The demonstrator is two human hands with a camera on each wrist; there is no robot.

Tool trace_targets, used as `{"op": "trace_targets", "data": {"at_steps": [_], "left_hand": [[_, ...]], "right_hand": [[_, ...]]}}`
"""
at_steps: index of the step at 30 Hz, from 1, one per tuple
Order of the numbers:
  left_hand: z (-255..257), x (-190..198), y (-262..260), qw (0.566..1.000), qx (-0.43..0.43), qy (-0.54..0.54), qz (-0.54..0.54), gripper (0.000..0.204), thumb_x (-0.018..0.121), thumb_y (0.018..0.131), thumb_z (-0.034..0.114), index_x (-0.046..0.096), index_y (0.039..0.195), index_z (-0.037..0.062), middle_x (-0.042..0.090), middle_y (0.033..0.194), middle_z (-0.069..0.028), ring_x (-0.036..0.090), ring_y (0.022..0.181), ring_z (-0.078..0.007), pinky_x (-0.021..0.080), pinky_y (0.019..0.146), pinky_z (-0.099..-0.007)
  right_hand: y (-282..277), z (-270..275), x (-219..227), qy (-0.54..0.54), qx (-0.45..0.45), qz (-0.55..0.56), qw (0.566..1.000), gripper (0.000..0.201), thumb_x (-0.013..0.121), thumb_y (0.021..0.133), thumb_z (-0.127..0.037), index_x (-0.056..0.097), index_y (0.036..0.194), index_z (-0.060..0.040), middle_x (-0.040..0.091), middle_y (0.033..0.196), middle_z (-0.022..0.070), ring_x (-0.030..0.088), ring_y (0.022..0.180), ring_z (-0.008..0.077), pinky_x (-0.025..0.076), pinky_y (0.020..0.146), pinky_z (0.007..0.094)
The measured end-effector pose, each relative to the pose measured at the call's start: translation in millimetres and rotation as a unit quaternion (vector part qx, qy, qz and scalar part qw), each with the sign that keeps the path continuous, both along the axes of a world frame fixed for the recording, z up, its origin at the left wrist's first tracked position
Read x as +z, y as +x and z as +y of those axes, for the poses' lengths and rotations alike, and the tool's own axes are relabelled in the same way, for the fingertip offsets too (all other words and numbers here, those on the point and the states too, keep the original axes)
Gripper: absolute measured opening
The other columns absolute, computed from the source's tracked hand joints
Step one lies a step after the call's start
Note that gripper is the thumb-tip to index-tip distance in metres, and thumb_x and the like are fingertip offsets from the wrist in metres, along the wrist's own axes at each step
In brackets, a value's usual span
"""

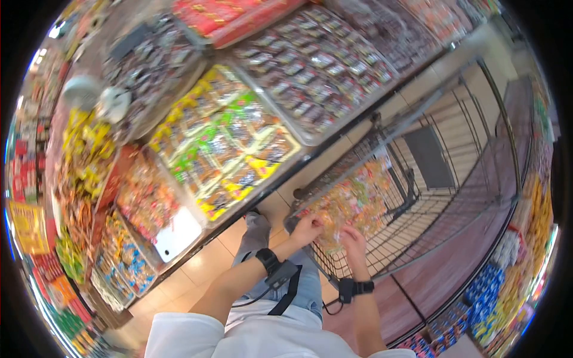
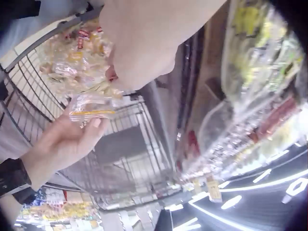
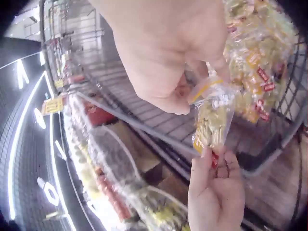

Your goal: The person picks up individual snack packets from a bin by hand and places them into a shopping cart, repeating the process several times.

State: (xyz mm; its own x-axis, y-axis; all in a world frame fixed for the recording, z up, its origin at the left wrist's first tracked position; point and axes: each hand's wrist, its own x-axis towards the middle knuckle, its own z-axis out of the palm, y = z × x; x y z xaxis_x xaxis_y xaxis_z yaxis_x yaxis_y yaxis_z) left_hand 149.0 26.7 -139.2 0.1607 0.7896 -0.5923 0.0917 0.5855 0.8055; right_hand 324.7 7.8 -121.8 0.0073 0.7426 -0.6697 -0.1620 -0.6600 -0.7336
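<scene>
A small clear snack packet (image 3: 214, 118) with an orange stripe and pale contents is stretched between both hands above a wire shopping cart (image 1: 441, 173). My left hand (image 1: 307, 230) pinches its lower end between thumb and fingers in the right wrist view. At the striped end, my right hand (image 1: 354, 243) pinches the packet with thumb and fingertips. Just beyond the hands, a heap of similar clear packets (image 1: 352, 200) with red and orange print fills the near part of the cart. In the left wrist view, my left hand covers part of this heap.
To the left stands a display counter with a tray of yellow and green packs (image 1: 224, 143) and a tray of dark wrapped sweets (image 1: 316, 65). A white board (image 1: 179, 234) lies at its front edge. More goods (image 1: 489, 286) line the right side, beyond the cart.
</scene>
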Motion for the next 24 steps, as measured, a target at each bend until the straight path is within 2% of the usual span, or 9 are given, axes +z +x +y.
{"op": "trace_targets", "data": {"at_steps": [4, 6, 8, 12, 16, 17, 18, 20, 24], "left_hand": [[-8.5, 82.0, -64.8, 0.979, 0.112, 0.029, -0.168, 0.025, 0.059, 0.066, -0.001, 0.044, 0.087, 0.0019, 0.048, 0.068, -0.0029, 0.051, 0.06, -0.0092, 0.044, 0.051, -0.0222], [-15.8, 121.3, -112.6, 0.972, 0.138, 0.05, -0.182, 0.033, 0.059, 0.066, -0.002, 0.041, 0.094, 0.0017, 0.048, 0.074, -0.0047, 0.052, 0.063, -0.0091, 0.045, 0.053, -0.0209], [-31.3, 149.9, -157.6, 0.957, 0.192, 0.063, -0.209, 0.038, 0.06, 0.066, -0.004, 0.041, 0.099, 0.002, 0.048, 0.076, -0.0039, 0.053, 0.065, -0.009, 0.044, 0.056, -0.0188], [-75.2, 164.7, -244.2, 0.941, 0.279, 0.118, -0.147, 0.041, 0.06, 0.066, -0.003, 0.041, 0.102, 0.0009, 0.051, 0.079, -0.0056, 0.055, 0.066, -0.0099, 0.045, 0.057, -0.0203], [-119.9, 164.9, -314.0, 0.93, 0.345, 0.129, -0.012, 0.036, 0.059, 0.068, 0.0, 0.043, 0.101, 0.0005, 0.052, 0.082, -0.0061, 0.055, 0.064, -0.0092, 0.045, 0.056, -0.0208], [-128.3, 158.7, -328.4, 0.929, 0.329, 0.122, 0.119, 0.035, 0.06, 0.067, 0.004, 0.045, 0.098, 0.0004, 0.052, 0.082, -0.0088, 0.055, 0.065, -0.013, 0.046, 0.057, -0.0236], [-136.6, 145.6, -342.6, 0.924, 0.34, 0.124, 0.121, 0.035, 0.06, 0.067, 0.004, 0.045, 0.098, 0.0004, 0.052, 0.082, -0.0088, 0.055, 0.065, -0.013, 0.046, 0.057, -0.0236], [-150.4, 123.3, -365.2, 0.867, 0.339, 0.224, 0.288, 0.035, 0.06, 0.066, 0.007, 0.046, 0.098, -0.0005, 0.053, 0.085, -0.0109, 0.055, 0.07, -0.0176, 0.045, 0.063, -0.0276], [-155.9, 127.7, -392.3, 0.869, 0.287, 0.168, 0.367, 0.036, 0.056, 0.067, 0.008, 0.048, 0.102, 0.003, 0.054, 0.085, -0.0129, 0.055, 0.074, -0.0221, 0.044, 0.065, -0.0299]], "right_hand": [[-47.9, 5.7, 70.2, 0.044, 0.002, 0.1, 0.994, 0.021, 0.053, 0.069, 0.004, 0.048, 0.09, 0.0002, 0.05, 0.09, 0.0055, 0.048, 0.082, 0.0126, 0.04, 0.073, 0.0242], [-92.3, 9.7, 97.0, 0.101, -0.044, 0.146, 0.983, 0.034, 0.053, 0.069, 0.006, 0.039, 0.098, -0.0034, 0.048, 0.092, 0.0062, 0.049, 0.08, 0.0145, 0.043, 0.068, 0.0267], [-142.8, 11.8, 123.0, 0.087, 0.032, 0.154, 0.984, 0.04, 0.051, 0.069, 0.007, 0.034, 0.103, -0.0056, 0.046, 0.095, 0.0072, 0.05, 0.079, 0.0154, 0.044, 0.068, 0.0269], [-255.8, 12.7, 159.4, 0.033, 0.232, 0.204, 0.951, 0.05, 0.049, 0.071, 0.007, 0.025, 0.112, -0.0098, 0.046, 0.095, 0.0075, 0.052, 0.075, 0.0161, 0.046, 0.063, 0.0259], [-336.4, 14.0, 126.1, 0.077, 0.396, 0.111, 0.908, 0.039, 0.049, 0.073, 0.003, 0.035, 0.108, -0.006, 0.048, 0.088, 0.0043, 0.052, 0.073, 0.013, 0.048, 0.059, 0.0263], [-354.0, 15.8, 119.5, 0.071, 0.398, 0.119, 0.907, 0.031, 0.049, 0.074, 0.002, 0.041, 0.103, -0.005, 0.049, 0.086, 0.0028, 0.052, 0.073, 0.0119, 0.047, 0.058, 0.0252], [-372.9, 16.4, 119.0, 0.074, 0.408, 0.12, 0.902, 0.031, 0.049, 0.074, 0.002, 0.041, 0.103, -0.005, 0.049, 0.086, 0.0028, 0.052, 0.073, 0.0119, 0.047, 0.058, 0.0252], [-406.5, 18.7, 119.7, 0.055, 0.364, 0.144, 0.919, 0.028, 0.05, 0.075, 0.0, 0.042, 0.101, -0.0086, 0.046, 0.077, -0.0015, 0.049, 0.066, 0.0081, 0.043, 0.054, 0.021], [-449.8, 37.4, 99.5, 0.075, 0.448, 0.097, 0.886, 0.023, 0.051, 0.074, -0.002, 0.045, 0.096, -0.0068, 0.047, 0.076, 0.0002, 0.05, 0.067, 0.0111, 0.045, 0.054, 0.0242]]}}
